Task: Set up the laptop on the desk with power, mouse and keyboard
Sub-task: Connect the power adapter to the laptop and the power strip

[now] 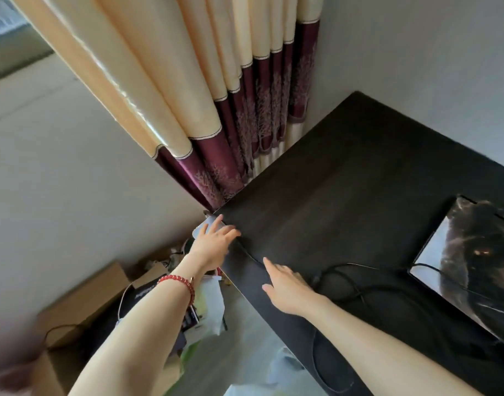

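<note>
Our left hand, fingers loose, reaches over the desk's left edge, nearer the power cable; right hand lies flat. Laptop sits at the right edge.

- One view only, from the person's head, tilted steeply forward and down, wide-angle and rolled so the walls lean.
- It sits close above the dark desk's left corner, facing the curtain and the floor clutter beside it.
</note>
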Tool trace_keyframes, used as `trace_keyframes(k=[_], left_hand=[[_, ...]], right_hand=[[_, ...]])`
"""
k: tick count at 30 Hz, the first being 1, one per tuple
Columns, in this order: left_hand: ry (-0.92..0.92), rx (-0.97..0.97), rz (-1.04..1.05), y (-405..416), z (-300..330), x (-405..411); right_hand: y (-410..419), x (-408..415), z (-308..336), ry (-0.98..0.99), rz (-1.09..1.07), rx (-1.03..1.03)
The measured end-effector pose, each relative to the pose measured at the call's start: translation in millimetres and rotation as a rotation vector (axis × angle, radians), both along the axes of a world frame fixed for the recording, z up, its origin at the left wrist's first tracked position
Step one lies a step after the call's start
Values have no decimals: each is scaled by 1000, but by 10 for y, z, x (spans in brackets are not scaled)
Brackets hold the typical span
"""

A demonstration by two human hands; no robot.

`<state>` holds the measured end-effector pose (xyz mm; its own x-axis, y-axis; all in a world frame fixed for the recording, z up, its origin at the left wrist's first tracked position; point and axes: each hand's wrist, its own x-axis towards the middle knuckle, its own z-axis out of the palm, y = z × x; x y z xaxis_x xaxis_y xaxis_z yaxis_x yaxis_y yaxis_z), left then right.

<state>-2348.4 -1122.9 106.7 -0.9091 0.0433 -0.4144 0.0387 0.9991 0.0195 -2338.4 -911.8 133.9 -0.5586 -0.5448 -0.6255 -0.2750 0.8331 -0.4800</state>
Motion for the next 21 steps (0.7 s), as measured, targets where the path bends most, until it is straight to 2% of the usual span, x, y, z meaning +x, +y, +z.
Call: trace_keyframes(k=[3, 5, 9, 14, 16, 18, 21], left_hand=[[125, -33, -21, -112, -14, 79], [229, 33, 67, -266, -2, 195], [400, 303, 328, -608, 104, 457], [409, 648, 678, -671, 404, 665], [375, 862, 816, -577, 581, 656], [303, 1159, 928, -417, 793, 620], [186, 1569, 1001, -143, 1121, 575]], right_hand=[[-185, -32, -98, 13, -8, 85], [-228, -70, -116, 1, -60, 59], [-136, -218, -58, 66, -221, -103], [90, -386, 123, 224, -457, -247], [164, -400, 193, 232, -509, -271], [212, -390, 284, 172, -546, -304], [246, -326, 484, 64, -528, -414]])
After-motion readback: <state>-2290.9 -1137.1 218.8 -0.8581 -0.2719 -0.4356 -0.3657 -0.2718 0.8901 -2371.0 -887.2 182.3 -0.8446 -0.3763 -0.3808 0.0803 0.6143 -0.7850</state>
